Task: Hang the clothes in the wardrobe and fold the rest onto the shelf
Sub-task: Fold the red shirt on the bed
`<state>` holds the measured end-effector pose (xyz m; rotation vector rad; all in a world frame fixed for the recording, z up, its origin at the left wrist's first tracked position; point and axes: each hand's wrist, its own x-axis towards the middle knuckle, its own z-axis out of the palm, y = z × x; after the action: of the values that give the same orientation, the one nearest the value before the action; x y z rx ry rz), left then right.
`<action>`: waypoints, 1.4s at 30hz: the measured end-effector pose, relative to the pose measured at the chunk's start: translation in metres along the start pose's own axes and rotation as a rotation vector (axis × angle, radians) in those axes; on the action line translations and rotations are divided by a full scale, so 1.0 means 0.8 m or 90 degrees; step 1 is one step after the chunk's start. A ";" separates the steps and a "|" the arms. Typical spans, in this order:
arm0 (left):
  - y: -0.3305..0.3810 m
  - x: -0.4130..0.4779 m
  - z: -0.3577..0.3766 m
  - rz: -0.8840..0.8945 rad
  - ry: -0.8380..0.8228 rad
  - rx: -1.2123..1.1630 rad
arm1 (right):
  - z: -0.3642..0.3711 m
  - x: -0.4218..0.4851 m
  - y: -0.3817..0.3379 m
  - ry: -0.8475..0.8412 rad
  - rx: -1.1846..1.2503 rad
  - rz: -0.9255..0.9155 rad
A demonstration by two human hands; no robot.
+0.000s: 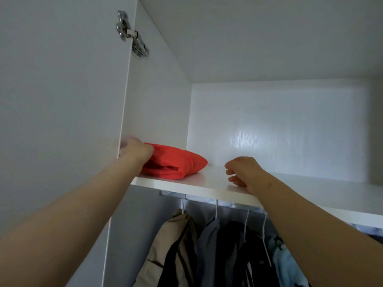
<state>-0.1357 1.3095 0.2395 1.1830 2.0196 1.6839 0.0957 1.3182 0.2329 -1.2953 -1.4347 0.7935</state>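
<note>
Folded red garment (176,162) on shelf (207,180), tucked into left corner, likely leaving room beside. Left hand (135,152) at its end, fingers curled into cloth, seating it. Right hand (245,172) apart, fingers loosely curled, empty. Hung clothes (207,245) below.

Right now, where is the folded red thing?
In the head view, the red folded garment lies at the left end of the white shelf, touching the left hand.

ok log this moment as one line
left hand: on red folded garment, fingers hidden | right hand: loosely curled, empty, over shelf | stage: garment on shelf
</note>
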 end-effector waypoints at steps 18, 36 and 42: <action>0.008 0.034 0.086 0.376 -0.226 0.441 | 0.006 0.020 0.008 -0.009 -0.120 -0.039; -0.039 -0.092 0.057 0.437 -0.099 -0.177 | -0.007 -0.081 0.008 0.149 0.251 -0.277; -0.056 -0.157 0.058 0.394 -0.223 -0.464 | 0.018 -0.151 0.046 0.155 0.260 -0.226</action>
<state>-0.0445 1.2520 0.1484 1.7157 0.7337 2.0070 0.0839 1.2111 0.1648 -0.7689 -1.1847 0.6230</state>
